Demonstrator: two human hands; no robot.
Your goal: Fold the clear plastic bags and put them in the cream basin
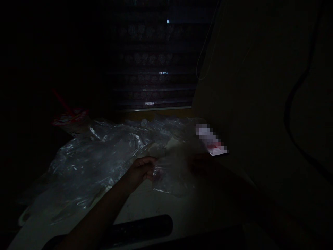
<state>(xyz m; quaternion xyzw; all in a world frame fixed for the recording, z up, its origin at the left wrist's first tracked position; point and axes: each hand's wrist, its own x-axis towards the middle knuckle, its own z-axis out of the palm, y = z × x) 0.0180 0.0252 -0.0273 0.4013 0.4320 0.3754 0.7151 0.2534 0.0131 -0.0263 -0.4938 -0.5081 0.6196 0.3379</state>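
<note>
The step in hand looks like handling a clear plastic bag (174, 180), held up between the hands. The left hand (140, 171) pinches its near-left edge between thumb and fingers; the right hand (202, 166), at the far edge, is too dark to tell its grip. Crumpled plastic film (101, 161) lies left of and beyond the left hand. The next move seems to call for a steady pinch on that thin, slippery edge.

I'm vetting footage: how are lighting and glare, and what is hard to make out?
Head view: very dark overall, the right hand nearly lost in shadow, the left hand clearer; head view: small glints on the heaped plastic and the bag between the hands; head view: the bright item at right is pixelated.
</note>
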